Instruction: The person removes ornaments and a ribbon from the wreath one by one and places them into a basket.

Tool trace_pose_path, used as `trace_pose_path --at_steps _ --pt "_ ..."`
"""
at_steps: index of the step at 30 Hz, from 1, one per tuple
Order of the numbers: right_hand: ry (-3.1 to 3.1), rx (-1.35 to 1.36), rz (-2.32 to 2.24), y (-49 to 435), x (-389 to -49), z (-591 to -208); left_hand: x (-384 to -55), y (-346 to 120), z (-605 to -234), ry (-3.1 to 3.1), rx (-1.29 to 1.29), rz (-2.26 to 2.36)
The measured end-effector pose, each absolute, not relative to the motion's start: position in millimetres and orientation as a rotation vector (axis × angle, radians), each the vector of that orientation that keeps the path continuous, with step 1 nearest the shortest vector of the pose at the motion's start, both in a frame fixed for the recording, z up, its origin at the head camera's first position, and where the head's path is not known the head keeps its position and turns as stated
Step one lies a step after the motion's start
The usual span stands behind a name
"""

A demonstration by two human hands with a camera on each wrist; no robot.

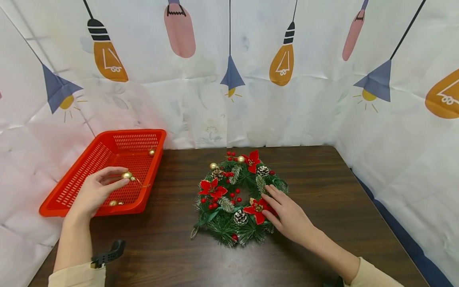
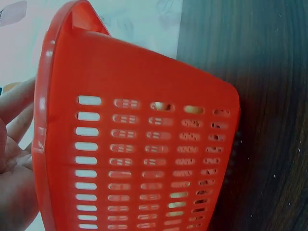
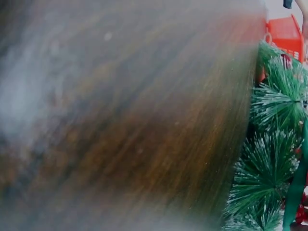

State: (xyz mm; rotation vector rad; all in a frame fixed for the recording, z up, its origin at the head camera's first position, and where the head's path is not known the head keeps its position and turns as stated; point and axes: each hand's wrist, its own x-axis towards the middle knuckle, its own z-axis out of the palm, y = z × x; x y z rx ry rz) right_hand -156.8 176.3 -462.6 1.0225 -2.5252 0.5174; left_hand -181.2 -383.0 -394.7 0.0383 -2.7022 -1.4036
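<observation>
Over the red plastic basket (image 1: 152, 167), my left hand (image 1: 94, 190) pinches a small gold ball ornament (image 1: 127, 175) between thumb and fingers, a thin gold string trailing from it to the right. In the left wrist view the basket's slotted wall (image 2: 144, 72) hides most of that hand. My right hand (image 1: 292, 217) lies with straight fingers on the right side of a green Christmas wreath (image 1: 222, 227), fingertips by a red poinsettia (image 1: 256, 210). The wreath carries more poinsettias, pinecones (image 1: 240, 217), red berries and gold balls (image 1: 213, 166) near its top.
Two more gold balls lie in the basket, one (image 1: 152, 152) at the back right and another (image 1: 113, 203) at the front. A dark wooden table (image 1: 322, 171) bears everything. Behind it hangs a white curtain (image 1: 201, 103) printed with lamps and bulbs.
</observation>
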Motion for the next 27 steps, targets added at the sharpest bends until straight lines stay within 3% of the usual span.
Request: trace_pose_path --at_steps 15,27 --pt "-2.567 1.007 0.53 178 -158 -464 -184 -391 -403 -2.716 0.023 -1.316" --pt "-2.573 0.982 0.59 180 -160 -466 -197 -360 -391 -2.701 -0.133 -1.32"
